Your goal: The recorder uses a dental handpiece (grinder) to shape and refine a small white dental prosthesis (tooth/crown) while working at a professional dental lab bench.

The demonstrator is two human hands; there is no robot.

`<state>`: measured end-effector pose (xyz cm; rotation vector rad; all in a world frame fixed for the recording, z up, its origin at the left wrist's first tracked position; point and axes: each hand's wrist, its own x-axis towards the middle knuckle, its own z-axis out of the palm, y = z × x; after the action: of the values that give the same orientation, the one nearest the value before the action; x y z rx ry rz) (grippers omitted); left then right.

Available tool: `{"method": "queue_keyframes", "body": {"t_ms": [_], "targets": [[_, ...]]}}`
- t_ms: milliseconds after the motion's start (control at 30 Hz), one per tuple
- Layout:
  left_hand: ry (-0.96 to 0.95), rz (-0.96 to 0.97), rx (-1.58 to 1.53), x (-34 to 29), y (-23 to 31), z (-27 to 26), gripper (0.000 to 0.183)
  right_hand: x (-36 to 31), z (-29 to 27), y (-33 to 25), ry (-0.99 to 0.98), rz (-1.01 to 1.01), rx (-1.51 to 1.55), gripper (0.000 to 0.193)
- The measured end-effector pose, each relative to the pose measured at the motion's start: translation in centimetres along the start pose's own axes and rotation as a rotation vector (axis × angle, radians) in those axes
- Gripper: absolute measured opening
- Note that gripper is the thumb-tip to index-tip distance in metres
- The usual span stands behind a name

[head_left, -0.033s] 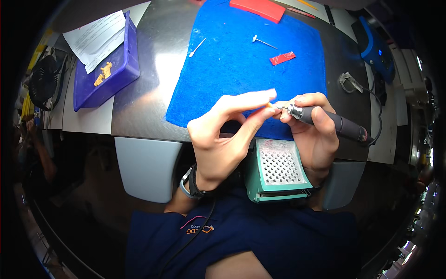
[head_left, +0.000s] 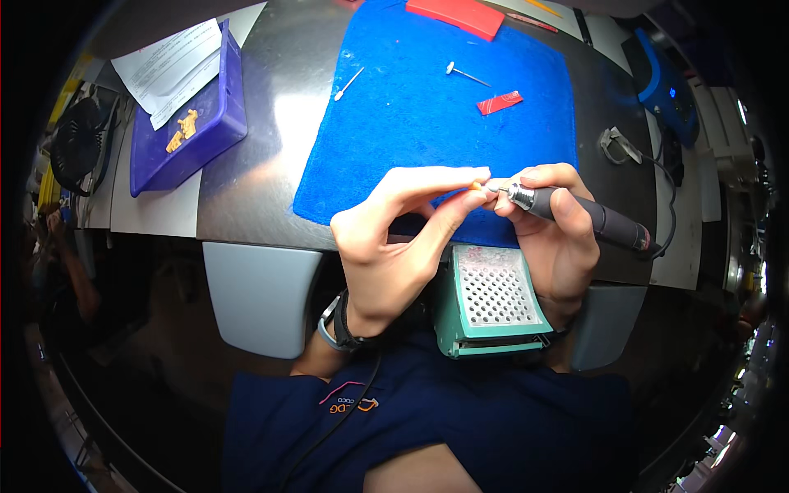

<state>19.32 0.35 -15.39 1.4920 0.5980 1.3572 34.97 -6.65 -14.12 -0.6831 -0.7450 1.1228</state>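
Note:
My left hand [head_left: 386,263] is closed in a pinch, thumb against fingertips, on a small orange-yellow piece [head_left: 477,187] mostly hidden by the fingers. My right hand [head_left: 555,263] grips a dark rotary handpiece [head_left: 600,220] with a silver collar, its pale tip pointing left. That tip meets or nearly meets the small piece; the fingers hide the exact contact. Both hands are raised over the near edge of a blue cloth [head_left: 427,123]. Below them, between my wrists, sits a green box [head_left: 450,316] with a perforated metal top [head_left: 497,292].
A purple bin [head_left: 201,164] at the left holds paper sheets [head_left: 177,70] and yellow pieces [head_left: 182,131]. On the cloth lie two thin white-headed sticks [head_left: 349,84] [head_left: 468,75], a red strip [head_left: 500,103] and a red block [head_left: 460,16]. A blue control unit [head_left: 666,90] stands right, beside a cable.
My left fingertips have shifted very slightly downward by the handpiece tip. Everything else looks the same.

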Motion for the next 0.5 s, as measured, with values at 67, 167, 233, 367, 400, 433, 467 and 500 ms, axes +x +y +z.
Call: {"method": "queue_keyframes", "body": {"t_ms": [67, 167, 233, 367, 400, 433, 467, 500], "targets": [[0.012, 0.000, -0.008, 0.01, 0.07, 0.01, 0.024, 0.01, 0.10, 0.00, 0.001, -0.004, -0.006, 0.030], [0.010, 0.021, -0.001, -0.10, -0.28, 0.00, 0.024, -0.02, -0.04, -0.02, -0.015, -0.018, -0.039, 0.030], [-0.006, 0.040, 0.013, -0.03, -0.39, -0.14, 0.024, -0.04, -0.15, -0.07, -0.002, 0.002, -0.017, 0.030], [-0.118, 0.070, 0.080, 0.00, 0.09, -0.53, 0.025, 0.07, -0.15, 0.00, 0.015, 0.011, -0.014, 0.030], [-0.123, 0.049, 0.080, -0.02, 0.17, -0.48, 0.025, 0.06, -0.21, 0.06, 0.017, 0.009, -0.003, 0.030], [-0.124, 0.049, 0.078, -0.07, 0.08, -0.34, 0.025, 0.04, -0.25, 0.09, 0.019, 0.007, 0.009, 0.030], [-0.074, 0.034, 0.047, -0.18, -0.06, -0.16, 0.025, 0.01, -0.25, 0.07, 0.019, 0.008, 0.009, 0.030], [-0.024, 0.019, 0.015, -0.28, -0.19, -0.05, 0.025, -0.04, -0.24, 0.05, 0.023, 0.005, -0.004, 0.030]]}}
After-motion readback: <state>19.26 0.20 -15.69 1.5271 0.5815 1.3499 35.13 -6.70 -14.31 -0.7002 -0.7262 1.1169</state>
